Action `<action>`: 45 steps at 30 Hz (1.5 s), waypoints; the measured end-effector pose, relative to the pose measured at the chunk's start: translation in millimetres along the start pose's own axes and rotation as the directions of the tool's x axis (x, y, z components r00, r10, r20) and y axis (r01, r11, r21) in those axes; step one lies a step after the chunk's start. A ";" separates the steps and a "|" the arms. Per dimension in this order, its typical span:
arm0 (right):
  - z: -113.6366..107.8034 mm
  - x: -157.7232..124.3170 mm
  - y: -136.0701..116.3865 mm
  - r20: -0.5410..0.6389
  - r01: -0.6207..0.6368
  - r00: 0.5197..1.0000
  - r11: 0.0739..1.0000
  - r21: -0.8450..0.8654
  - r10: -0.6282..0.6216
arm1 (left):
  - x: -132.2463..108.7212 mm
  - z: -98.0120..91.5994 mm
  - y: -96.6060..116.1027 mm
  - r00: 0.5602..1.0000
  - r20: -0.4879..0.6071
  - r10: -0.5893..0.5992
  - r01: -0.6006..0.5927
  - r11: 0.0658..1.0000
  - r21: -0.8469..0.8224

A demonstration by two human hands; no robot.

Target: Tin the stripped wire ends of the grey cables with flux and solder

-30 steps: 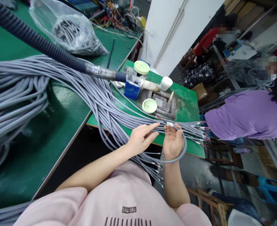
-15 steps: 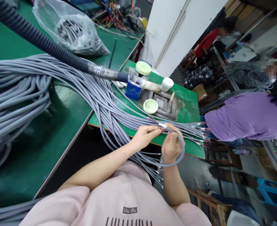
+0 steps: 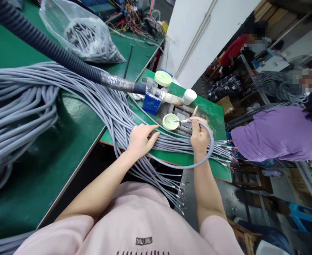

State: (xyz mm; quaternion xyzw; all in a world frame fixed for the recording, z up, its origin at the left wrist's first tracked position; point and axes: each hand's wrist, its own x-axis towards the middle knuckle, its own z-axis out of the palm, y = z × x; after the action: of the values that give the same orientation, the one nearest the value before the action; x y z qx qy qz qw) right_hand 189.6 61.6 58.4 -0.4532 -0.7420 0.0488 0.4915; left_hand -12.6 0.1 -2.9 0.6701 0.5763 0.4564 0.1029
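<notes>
My right hand (image 3: 200, 134) grips a grey cable (image 3: 211, 141) near its stripped end, and the cable loops round below the wrist. Its thin bare wires (image 3: 175, 122) reach over a small pale green dish (image 3: 169, 124); whether they touch what is inside I cannot tell. My left hand (image 3: 142, 140) holds nothing, thumb and fingers apart, over the thick bundle of grey cables (image 3: 113, 106) lying across the green bench. More cable ends with white sleeves (image 3: 226, 150) lie to the right of my right hand.
Behind the dish stand a blue box (image 3: 151, 102), a white jar (image 3: 189, 96) and a green-lidded tub (image 3: 163, 78). A ribbed black hose (image 3: 73, 58) crosses overhead from the left. A clear bag of grey pieces (image 3: 84, 37) lies behind. A person in purple (image 3: 272, 132) sits at right.
My right hand has carried the cable end up and forward to the dish. My left hand has let go of the wires and moved left, its fingers opening.
</notes>
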 end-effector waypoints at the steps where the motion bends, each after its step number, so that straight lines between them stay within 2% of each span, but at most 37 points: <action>1: 3.5 4.4 2.2 0.027 0.009 1.000 1.000 -0.014 -0.009 | 0.8 0.8 -4.4 1.000 -0.008 0.009 -0.008 0.999 0.031; 5: 14.7 16.4 8.3 0.143 0.041 0.989 0.997 -0.066 -0.032 | 0.0 5.4 -11.5 0.998 0.012 0.061 -0.061 0.996 0.066; 9: 23.2 21.9 13.8 0.237 0.060 0.971 0.991 -0.119 -0.030 | -0.9 5.6 -10.5 0.998 0.008 0.057 -0.057 0.997 0.054; 19: 36.8 23.8 18.2 0.340 0.162 0.937 0.966 -0.200 -0.087 | -0.2 3.3 -10.0 0.998 0.006 0.057 -0.057 0.998 0.024; 39: 37.1 16.3 22.6 0.381 0.201 0.916 0.967 -0.154 -0.130 | 0.3 2.6 -9.3 0.996 -0.007 0.085 -0.084 0.996 0.033; 42: 29.5 18.8 20.1 0.340 0.207 0.929 0.965 -0.160 -0.143 | 0.2 2.4 -9.2 0.997 -0.005 0.081 -0.081 0.996 0.034; 45: 17.0 24.9 19.9 0.240 0.183 0.961 0.966 -0.184 -0.137 | 0.1 2.1 -9.3 0.997 0.005 0.072 -0.072 0.997 0.031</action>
State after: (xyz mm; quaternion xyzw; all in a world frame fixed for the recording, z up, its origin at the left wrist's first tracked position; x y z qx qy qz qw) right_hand 186.3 97.5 56.5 -0.4310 -0.8284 -0.0166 0.3574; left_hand -17.4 3.9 -10.2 0.6927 0.5586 0.4497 0.0772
